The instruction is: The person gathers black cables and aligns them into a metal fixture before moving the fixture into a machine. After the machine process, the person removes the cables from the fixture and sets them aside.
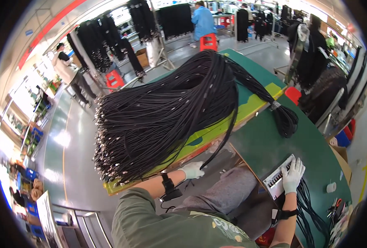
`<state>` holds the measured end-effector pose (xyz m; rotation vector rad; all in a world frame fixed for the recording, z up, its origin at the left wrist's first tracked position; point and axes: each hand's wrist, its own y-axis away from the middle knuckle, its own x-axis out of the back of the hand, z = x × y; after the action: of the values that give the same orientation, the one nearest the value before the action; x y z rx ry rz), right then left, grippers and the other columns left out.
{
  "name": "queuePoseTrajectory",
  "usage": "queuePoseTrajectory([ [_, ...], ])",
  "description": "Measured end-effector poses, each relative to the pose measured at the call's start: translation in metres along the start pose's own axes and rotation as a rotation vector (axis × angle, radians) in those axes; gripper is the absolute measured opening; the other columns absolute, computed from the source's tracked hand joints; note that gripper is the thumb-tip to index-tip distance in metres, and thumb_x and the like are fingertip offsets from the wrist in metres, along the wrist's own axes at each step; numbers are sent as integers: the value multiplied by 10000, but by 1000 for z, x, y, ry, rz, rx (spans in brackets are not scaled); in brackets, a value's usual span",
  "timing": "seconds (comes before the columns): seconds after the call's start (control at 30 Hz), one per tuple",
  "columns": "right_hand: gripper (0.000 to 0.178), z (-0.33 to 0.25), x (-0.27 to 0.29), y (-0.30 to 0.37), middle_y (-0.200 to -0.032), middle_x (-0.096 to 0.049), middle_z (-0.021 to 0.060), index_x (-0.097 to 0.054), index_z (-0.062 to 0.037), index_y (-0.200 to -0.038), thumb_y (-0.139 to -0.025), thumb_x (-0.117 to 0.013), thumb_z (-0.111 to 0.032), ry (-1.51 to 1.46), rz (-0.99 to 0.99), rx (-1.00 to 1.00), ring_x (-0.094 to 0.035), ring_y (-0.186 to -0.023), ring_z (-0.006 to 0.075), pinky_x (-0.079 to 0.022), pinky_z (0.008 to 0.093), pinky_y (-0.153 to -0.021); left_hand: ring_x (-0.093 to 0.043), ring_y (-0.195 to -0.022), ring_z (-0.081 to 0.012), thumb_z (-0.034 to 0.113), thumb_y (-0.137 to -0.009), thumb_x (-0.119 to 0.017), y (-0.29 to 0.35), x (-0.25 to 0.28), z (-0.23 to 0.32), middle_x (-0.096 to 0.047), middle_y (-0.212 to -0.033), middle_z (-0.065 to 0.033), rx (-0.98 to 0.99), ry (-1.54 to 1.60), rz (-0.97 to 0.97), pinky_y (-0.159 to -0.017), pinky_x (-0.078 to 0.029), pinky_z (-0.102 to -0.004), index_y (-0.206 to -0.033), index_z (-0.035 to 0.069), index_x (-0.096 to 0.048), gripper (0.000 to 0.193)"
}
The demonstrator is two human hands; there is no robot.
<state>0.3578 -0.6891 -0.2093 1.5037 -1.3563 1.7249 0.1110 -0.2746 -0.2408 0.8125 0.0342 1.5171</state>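
Note:
A large heap of black cables (167,107) with metal-tipped ends at the left lies across the yellow-green table in front of me. My left hand (193,170), in a white glove, is closed on one black cable that hangs off the heap's near side. On the green table at the right is a white slotted holder (277,182) with a row of dark pieces in it. My gloved right hand (293,175) lies over its far end, fingers stretched out. More black cables (309,211) trail from beside that hand toward the table's near edge.
A tied cable bundle (284,118) lies on the green table (270,136). Farther right are a white roll (331,188) and scissors (335,204). Racks of hanging black cables (175,22), red stools (208,42) and a person in blue (203,20) stand beyond.

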Motion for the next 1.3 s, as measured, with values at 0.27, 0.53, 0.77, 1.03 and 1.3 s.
queuePoseTrajectory([
  [0.27, 781, 5, -1, -2, -1460, -470, 280, -497, 11, -1411, -861, -618, -530, 31, 30, -3, -386, -1387, 430, -212, 536, -1196, -702, -804, -259, 264, -863, -651, -46, -18, -50, -731, -935, -115, -119, -11, 80, -768, -540, -395, -1125, 70, -667, 326],
  [0.53, 775, -7, 3, -1, -1490, -454, 261, -502, 13, -1405, -874, -605, -542, 22, -7, -52, -374, -1409, 417, -184, 546, -1207, -705, -920, -296, 374, -826, -710, -79, -30, -48, -736, -1005, -143, -82, -61, 77, -831, -526, -401, -1147, 141, -701, 397],
  [0.77, 776, -4, -2, 2, -1496, -447, 253, -478, 10, -1431, -903, -569, -552, 19, -28, -31, -377, -1408, 411, -183, 547, -1206, -660, -1137, -337, 453, -764, -782, -107, -31, -23, -692, -1183, -218, 22, -229, 56, -987, -491, -424, -1250, 67, -663, 632],
  [1.03, 774, 2, 1, -5, -1510, -438, 241, -461, -16, -1457, -922, -535, -571, 63, -34, -27, -367, -1419, 402, -182, 528, -1212, -437, -1389, -377, 501, -724, -810, -55, -33, -11, -451, -1513, -222, -11, -323, 381, -1152, -354, -442, -1523, 86, -379, 998],
  [1.3, 759, 4, -2, -1, -1525, -430, 214, -441, -49, -1488, -950, -502, -580, 97, -54, -24, -356, -1434, 381, -176, 517, -1217, -532, -1263, -404, 452, -849, -705, -27, -41, -60, -570, -1354, -226, -2, -456, 219, -1056, -433, -478, -1424, 83, -475, 721],
])
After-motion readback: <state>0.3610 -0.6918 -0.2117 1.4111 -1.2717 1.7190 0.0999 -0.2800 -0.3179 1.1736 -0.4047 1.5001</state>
